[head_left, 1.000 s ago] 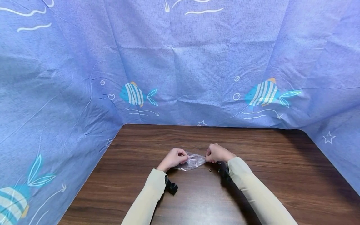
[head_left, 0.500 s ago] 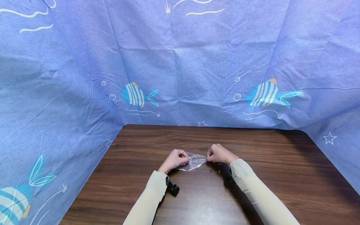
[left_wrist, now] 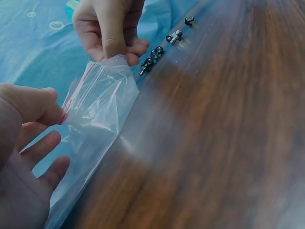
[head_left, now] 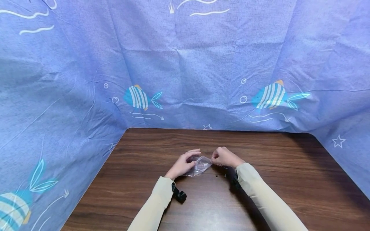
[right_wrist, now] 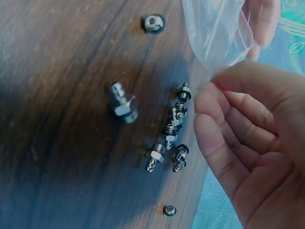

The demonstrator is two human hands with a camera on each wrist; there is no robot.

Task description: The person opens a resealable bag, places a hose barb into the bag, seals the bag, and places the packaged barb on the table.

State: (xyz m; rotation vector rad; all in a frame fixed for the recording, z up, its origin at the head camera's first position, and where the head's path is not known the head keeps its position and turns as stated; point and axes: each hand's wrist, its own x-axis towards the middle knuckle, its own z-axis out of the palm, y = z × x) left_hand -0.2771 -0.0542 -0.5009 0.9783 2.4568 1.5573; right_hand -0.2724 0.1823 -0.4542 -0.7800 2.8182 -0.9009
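Note:
A clear plastic zip bag (head_left: 202,165) stretches between the two hands, its red zip line showing in the left wrist view. My left hand (head_left: 183,164) pinches the bag by its zip edge, with the other fingers spread loosely. The bag's other end is pinched between thumb and finger of my right hand (head_left: 225,157). Below the right hand, in the right wrist view, lie several small metal barbed hose fittings (right_wrist: 156,156) with hex bodies and black rings. One larger-looking fitting (right_wrist: 123,105) lies nearer that camera.
The dark wood-grain table (head_left: 162,141) lies under both hands. A blue fabric backdrop (head_left: 202,64) with printed fish hangs behind and beside it. Black wrist camera (head_left: 180,195) sits below the left sleeve. A single small fitting (right_wrist: 169,210) lies apart from the others.
The left hand's fingers have straightened and spread apart from the thumb along the bag. The bag's left part has shifted shape slightly. The right hand has barely moved.

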